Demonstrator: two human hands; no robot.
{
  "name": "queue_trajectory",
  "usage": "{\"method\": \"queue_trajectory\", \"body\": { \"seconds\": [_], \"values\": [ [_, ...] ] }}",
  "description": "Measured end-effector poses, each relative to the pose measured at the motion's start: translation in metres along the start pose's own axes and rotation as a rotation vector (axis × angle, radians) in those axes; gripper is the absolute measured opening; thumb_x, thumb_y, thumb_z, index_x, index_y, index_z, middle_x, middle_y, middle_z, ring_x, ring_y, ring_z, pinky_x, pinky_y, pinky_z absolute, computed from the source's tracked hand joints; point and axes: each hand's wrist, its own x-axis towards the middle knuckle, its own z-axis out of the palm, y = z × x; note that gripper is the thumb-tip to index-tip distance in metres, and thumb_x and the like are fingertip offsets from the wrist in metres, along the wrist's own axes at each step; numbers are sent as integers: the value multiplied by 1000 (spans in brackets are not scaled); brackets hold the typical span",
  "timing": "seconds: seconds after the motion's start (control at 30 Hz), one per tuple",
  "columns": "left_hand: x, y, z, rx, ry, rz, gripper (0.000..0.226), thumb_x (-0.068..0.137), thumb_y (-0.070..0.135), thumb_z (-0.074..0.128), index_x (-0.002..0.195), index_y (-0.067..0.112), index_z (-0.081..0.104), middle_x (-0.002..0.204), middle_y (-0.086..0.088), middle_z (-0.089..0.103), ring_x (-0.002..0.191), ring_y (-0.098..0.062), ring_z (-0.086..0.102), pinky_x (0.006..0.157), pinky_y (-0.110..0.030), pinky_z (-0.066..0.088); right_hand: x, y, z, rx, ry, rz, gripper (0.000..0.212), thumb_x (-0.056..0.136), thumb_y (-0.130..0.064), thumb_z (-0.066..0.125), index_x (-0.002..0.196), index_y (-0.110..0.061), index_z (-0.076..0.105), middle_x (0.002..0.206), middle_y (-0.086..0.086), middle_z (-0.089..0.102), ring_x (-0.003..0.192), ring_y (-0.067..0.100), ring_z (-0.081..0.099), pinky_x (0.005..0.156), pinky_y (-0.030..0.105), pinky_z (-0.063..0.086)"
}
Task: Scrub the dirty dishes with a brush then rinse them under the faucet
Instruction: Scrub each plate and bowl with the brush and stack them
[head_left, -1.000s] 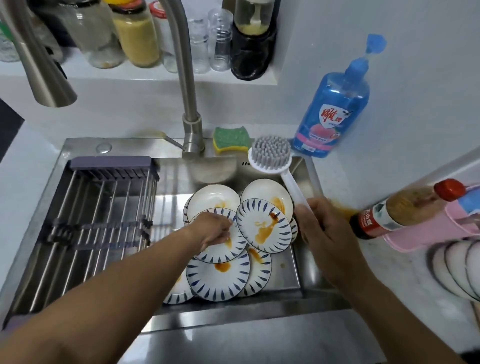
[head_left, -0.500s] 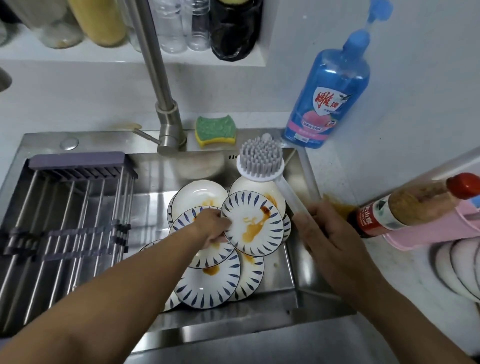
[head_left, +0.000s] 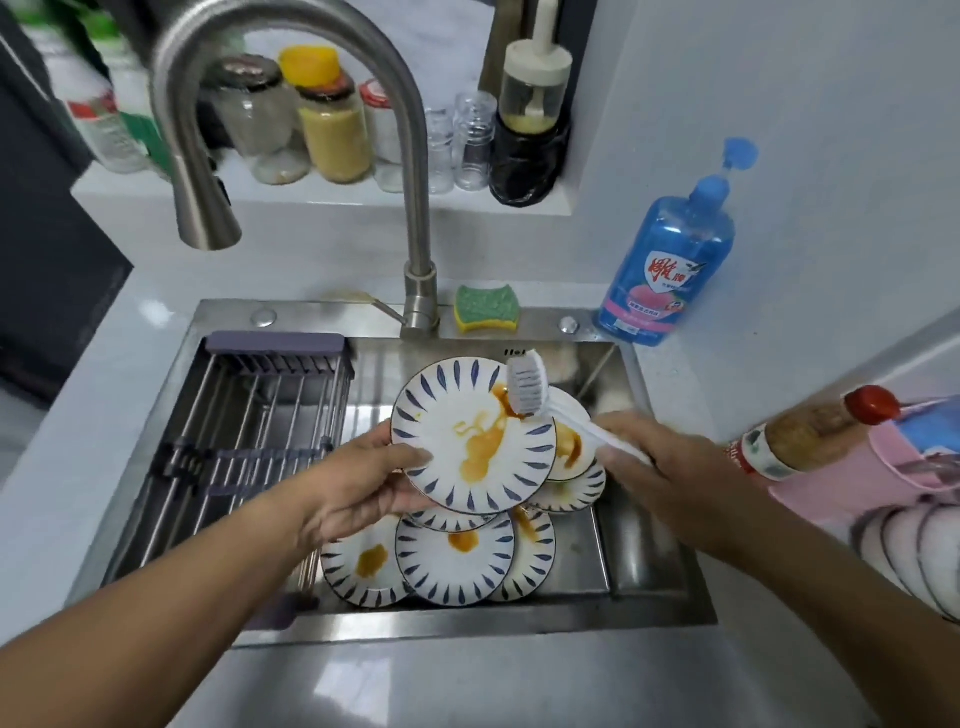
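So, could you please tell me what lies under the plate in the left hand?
Beneath the held plate, other sauce-stained plates lie overlapping in the sink. The parts of them directly below, and the sink floor there, are covered.

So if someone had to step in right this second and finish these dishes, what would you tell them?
The left hand holds one stained plate, tilted above the sink. The right hand grips the brush, with its bristles on the plate's upper right rim, at the brown stain.
A pile of more stained plates lies in the sink. No water shows at the faucet.
Done: nothing looks clean yet.
Left: scrub this plate, rinse it, then work through the pile.
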Motion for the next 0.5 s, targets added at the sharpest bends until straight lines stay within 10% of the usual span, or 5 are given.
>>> {"method": "queue_trajectory", "body": {
  "seconds": [0.23, 0.5],
  "values": [
    [-54, -9, -1, -196, -7, 101, 49, 94, -16, 48, 133, 13, 54, 129, -25, 66, 101, -48, 71, 69, -57, 62, 0, -57, -6, -689, -55, -44, 46, 110, -43, 25, 153, -53, 13, 119, 3, 55, 97, 25, 61, 78, 37, 48],
    [-62, -37, 22, -352, -27, 153, 59, 92, -20, 42, 138, 17, 50, 126, -28, 66, 99, -52, 69, 61, -59, 61, -22, -98, 27, -609, -247, -149, 42, 108, -32, 35, 147, -46, 27, 99, -1, 57, 88, 23, 58, 77, 44, 54]
  ]
}}
